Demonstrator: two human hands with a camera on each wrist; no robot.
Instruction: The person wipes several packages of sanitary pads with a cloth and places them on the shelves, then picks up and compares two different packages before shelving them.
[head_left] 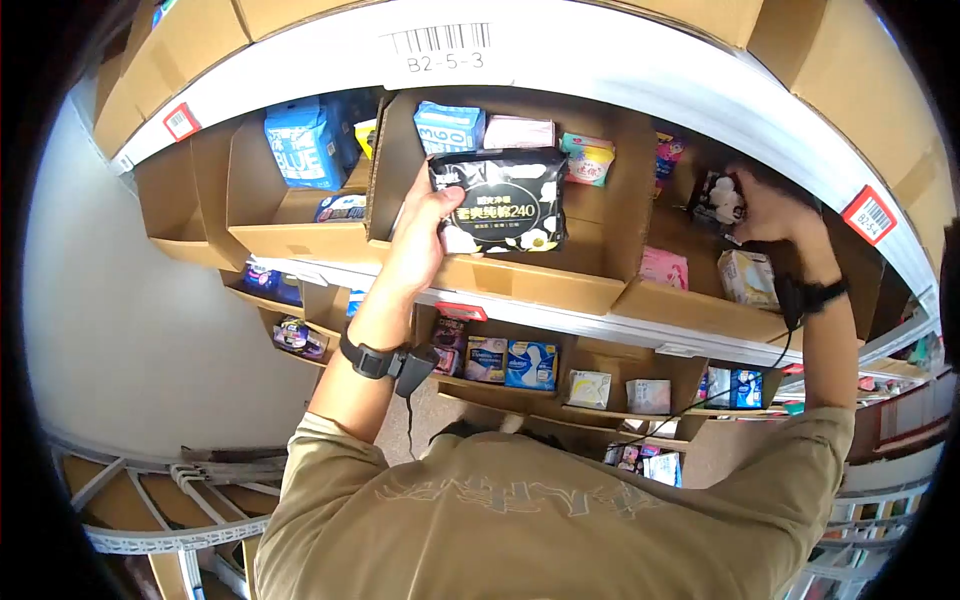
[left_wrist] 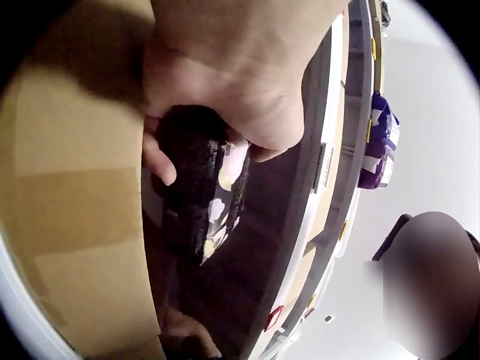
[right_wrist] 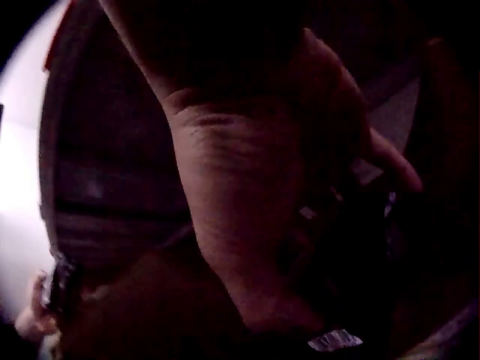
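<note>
My left hand (head_left: 422,232) grips a black pack of sanitary pads (head_left: 508,215) with white flowers and the number 240 on its front. It holds the pack upright before the middle cardboard bin, thumb across the front. From the left wrist view, the pack's dark narrow side (left_wrist: 196,199) shows between thumb and fingers. Reaching into the shadowed bin on the right, my right hand (head_left: 772,212) grips a second black flowered pack (head_left: 718,197). The right wrist view is very dark; there the hand (right_wrist: 232,180) hides most of that pack.
Beneath the shelf beam labelled B2-5-3 (head_left: 445,50), the middle bin (head_left: 540,283) contains a blue pack (head_left: 450,128) and a colourful pack (head_left: 588,158). A blue package (head_left: 303,150) stands in the bin to the left. Lower bins hold more packs (head_left: 531,365). Thin cables hang from both wrists.
</note>
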